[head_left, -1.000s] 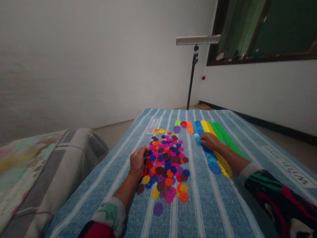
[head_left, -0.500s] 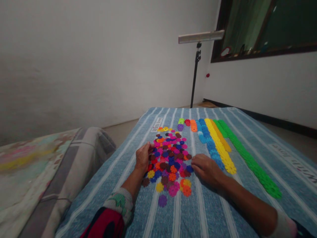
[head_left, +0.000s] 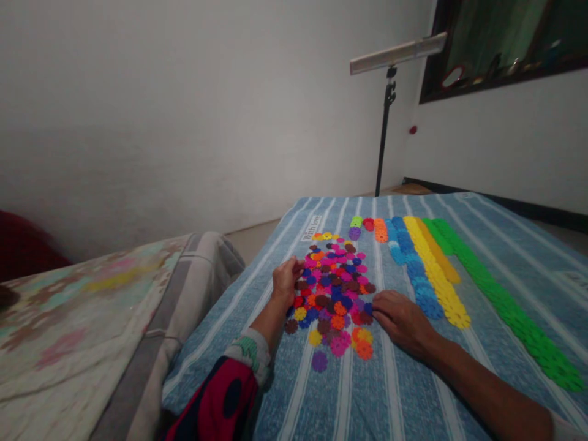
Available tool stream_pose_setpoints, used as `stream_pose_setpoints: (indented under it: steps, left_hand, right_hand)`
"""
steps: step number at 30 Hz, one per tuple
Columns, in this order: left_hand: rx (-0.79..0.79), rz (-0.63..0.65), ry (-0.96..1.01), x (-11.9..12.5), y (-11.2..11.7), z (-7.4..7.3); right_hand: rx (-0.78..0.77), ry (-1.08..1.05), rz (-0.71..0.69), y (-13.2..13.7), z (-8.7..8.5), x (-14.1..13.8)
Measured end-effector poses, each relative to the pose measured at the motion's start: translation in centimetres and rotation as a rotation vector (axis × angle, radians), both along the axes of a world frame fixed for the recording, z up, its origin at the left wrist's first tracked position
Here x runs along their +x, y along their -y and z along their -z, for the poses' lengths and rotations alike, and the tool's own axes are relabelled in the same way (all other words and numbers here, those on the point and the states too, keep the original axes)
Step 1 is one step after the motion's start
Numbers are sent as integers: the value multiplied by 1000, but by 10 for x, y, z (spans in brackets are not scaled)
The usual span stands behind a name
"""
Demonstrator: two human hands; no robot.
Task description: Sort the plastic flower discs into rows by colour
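A loose pile of flower-shaped plastic discs (head_left: 337,286) in pink, blue, brown, orange, red and yellow lies on a striped blue cloth. My left hand (head_left: 285,280) is at the pile's left edge, fingers curled together against the discs; what they hold, if anything, is hidden. On the opposite side, my right hand (head_left: 400,315) rests low over the cloth with its fingers closed at a dark blue disc (head_left: 369,308). Nearest to me lies a single purple disc (head_left: 320,361).
Right of the pile run overlapping rows of discs: a blue row (head_left: 420,285), a yellow row (head_left: 436,269) and a long green row (head_left: 509,303). Shorter orange (head_left: 381,230) and red (head_left: 368,224) groups sit farther back. A covered bed (head_left: 114,331) stands left, a lamp stand (head_left: 382,135) behind.
The view has turned left, so everything sits farther right in the picture. Both hands stay at about the same places beside the pile.
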State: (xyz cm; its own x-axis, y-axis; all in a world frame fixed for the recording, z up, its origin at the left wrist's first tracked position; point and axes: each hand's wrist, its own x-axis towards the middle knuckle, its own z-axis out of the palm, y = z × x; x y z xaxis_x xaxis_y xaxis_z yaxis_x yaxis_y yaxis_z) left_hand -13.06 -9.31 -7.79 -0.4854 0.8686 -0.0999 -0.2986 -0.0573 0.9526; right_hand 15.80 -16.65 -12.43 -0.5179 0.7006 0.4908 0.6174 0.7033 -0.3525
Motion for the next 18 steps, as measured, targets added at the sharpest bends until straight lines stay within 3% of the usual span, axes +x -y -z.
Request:
stream_pose_setpoints:
  steps: [6, 9, 11, 13, 15, 18]
  left_hand:
    - [-31, 16, 122, 0, -2, -9]
    - [-27, 12, 76, -2, -4, -9]
    - [-12, 14, -123, -3, -5, -9]
    - [38, 66, -459, 1, -4, -8]
    - [143, 222, -828, 11, 0, -10]
    - [343, 578, -1283, 34, 13, -12]
  right_hand:
    - [-50, -31, -8, -2, 2, 2]
    - [-65, -27, -1, -2, 2, 2]
    - [-74, -27, 1, -2, 1, 2]
    - [-83, -33, -3, -2, -1, 2]
    - [-87, -40, -11, -2, -3, 1]
    - [-92, -39, -14, -2, -5, 1]
